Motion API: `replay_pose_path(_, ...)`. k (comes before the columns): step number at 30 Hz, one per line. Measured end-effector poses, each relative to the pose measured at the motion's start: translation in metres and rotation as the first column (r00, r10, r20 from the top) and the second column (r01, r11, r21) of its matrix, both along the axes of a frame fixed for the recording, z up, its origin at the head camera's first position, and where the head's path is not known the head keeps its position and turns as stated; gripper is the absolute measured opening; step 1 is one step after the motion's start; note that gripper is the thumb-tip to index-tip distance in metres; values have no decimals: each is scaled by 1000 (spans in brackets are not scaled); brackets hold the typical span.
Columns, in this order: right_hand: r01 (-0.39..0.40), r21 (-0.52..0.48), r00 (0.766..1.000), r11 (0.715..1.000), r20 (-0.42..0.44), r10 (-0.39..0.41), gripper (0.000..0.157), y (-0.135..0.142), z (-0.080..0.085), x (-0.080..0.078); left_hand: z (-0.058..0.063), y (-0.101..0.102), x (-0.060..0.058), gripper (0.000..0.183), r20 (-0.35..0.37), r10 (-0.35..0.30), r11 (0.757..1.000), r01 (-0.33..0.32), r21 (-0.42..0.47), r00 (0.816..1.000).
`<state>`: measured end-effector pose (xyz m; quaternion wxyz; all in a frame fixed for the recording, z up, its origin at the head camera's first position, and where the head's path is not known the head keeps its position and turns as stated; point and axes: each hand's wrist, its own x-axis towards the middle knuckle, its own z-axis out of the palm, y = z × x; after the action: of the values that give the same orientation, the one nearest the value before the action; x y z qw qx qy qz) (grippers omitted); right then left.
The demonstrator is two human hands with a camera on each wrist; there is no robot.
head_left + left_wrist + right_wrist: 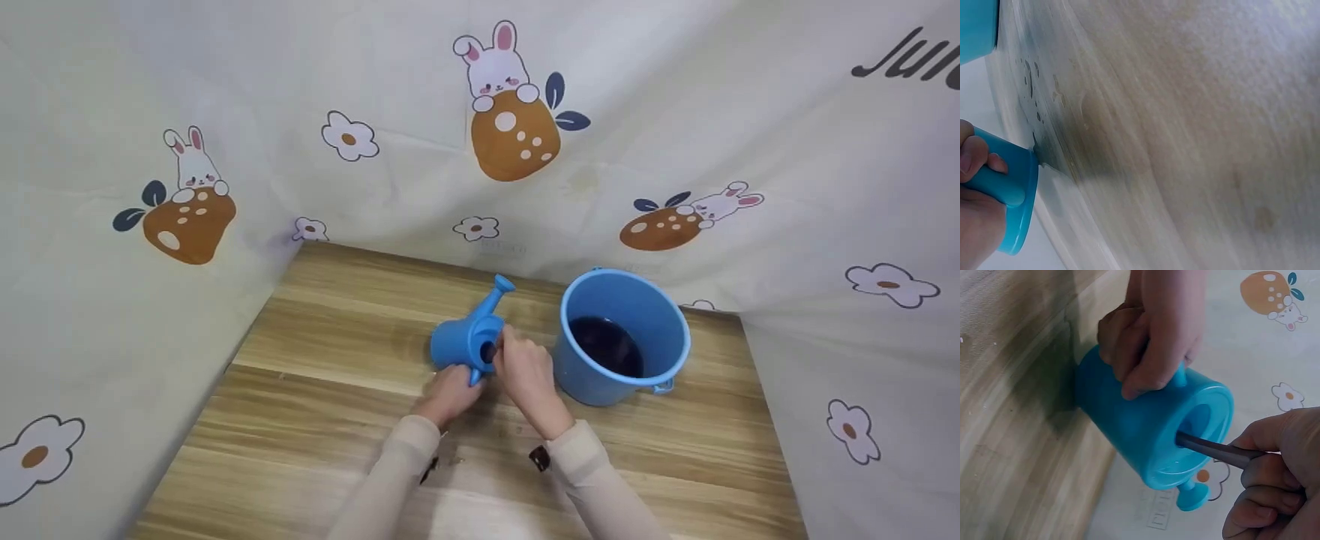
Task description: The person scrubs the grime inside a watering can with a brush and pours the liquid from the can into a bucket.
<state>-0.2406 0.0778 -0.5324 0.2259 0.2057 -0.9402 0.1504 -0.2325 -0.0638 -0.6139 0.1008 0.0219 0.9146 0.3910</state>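
Observation:
A blue watering can (451, 343) stands on the wooden table. My left hand (451, 393) curls round its handle, and in the left wrist view its fingers wrap that handle near the can's base. Over the can's top opening, my right hand (529, 376) pinches a slim dark grey stick (1216, 450). The stick's far end goes into the opening, so its tip is hidden. Close by on the right is a blue bucket (664, 322) with dark liquid (604, 345) in the bottom.
Small wet drops (1030, 79) lie on the tabletop (315, 420) near the can. A pale curtain (405, 202) printed with rabbits and flowers hangs behind the table and along both sides. The can's spout (491, 298) points toward the back.

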Motion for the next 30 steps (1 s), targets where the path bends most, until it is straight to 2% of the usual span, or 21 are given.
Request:
replay_pose_path(10,13,1,997,1000,76,-14,11,1,-16,-3,1,0,0,35,-3,1,1000,-1,5,1000)
replay_pose_path(14,-18,5,997,1000,79,18,12,4,-16,-2,0,0,-1,36,-17,2,1000,-2,5,1000)
replay_pose_path(18,-71,10,990,997,120,69,20,9,-14,-1,0,0,-1,35,-34,10,1000,-11,-27,999)
replay_pose_path(21,-120,3,983,993,144,118,24,12,-14,-1,1,-1,0,34,-9,19,999,-19,-28,1000)
replay_pose_path(25,-165,-13,974,986,158,165,19,16,-13,-1,0,-2,0,36,-14,17,1000,-17,-13,1000)
replay_pose_path(30,-184,-22,967,983,174,185,11,20,-8,0,-2,-2,0,37,-21,4,1000,-4,1,1000)
